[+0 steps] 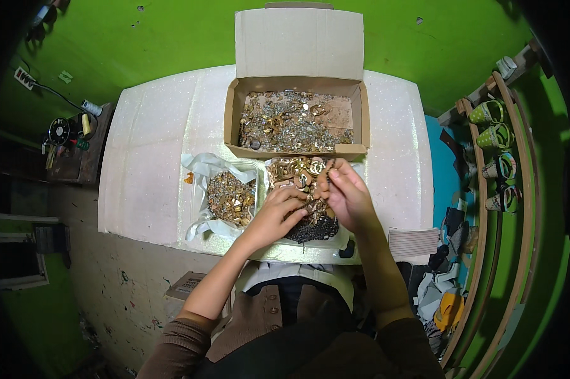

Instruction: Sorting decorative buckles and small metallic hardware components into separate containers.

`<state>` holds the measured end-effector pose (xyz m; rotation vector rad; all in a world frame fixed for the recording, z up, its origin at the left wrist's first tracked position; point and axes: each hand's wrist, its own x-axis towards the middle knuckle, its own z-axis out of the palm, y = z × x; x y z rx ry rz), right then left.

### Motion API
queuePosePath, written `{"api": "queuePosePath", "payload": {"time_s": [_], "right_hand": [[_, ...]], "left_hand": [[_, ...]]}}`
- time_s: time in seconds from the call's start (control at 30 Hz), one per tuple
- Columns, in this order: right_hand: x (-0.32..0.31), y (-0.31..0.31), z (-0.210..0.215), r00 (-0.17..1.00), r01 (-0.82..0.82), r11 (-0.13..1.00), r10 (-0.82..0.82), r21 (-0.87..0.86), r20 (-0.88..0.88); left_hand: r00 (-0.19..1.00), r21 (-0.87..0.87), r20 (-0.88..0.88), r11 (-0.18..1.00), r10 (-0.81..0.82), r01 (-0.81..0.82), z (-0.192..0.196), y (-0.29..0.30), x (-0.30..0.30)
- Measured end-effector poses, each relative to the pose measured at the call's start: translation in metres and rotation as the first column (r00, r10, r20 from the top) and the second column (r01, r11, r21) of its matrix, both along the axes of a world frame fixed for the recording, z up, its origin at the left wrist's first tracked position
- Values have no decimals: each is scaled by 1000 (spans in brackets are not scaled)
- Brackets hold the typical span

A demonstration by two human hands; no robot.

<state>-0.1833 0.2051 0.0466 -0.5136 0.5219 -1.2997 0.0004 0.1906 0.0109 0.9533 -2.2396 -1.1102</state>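
My right hand (pixel 349 196) is raised over the right-hand tray. Its thumb and fingers pinch a small dark strip (pixel 330 169), too small to name further. My left hand (pixel 276 215) rests low on the same tray's contents. Its fingertips and thumb close in toward each other, and what lies between them is hidden. Below my hands is a pile of gold-coloured metal fittings (pixel 297 169), with a heap of small black pieces (pixel 313 231) at the near end. My hands cover part of this pile.
An open cardboard box (pixel 232 120) of mixed metal bits stands behind the trays. To the left, a lined plastic tray (pixel 198 165) holds small brass and silver pieces. A striped cloth (pixel 414 241) lies at the table's right edge. A wooden rack (pixel 481 189) with sandals stands right.
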Motion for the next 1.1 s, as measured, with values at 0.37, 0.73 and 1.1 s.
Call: {"api": "queuePosePath", "payload": {"time_s": [0.37,0.73,1.1], "right_hand": [[-26,57,-53,274,-285,953,186,105,-943],[24,36,-82,-350,-267,928,-345,-260,-871],[25,34,-86,-417,-342,875,-469,-343,-779]], "left_hand": [[881,-227,466,950,-88,215,5,19,28],[826,-184,538,933,-167,308,-19,25,7],[807,-478,564,866,176,145,-29,13,13]]}}
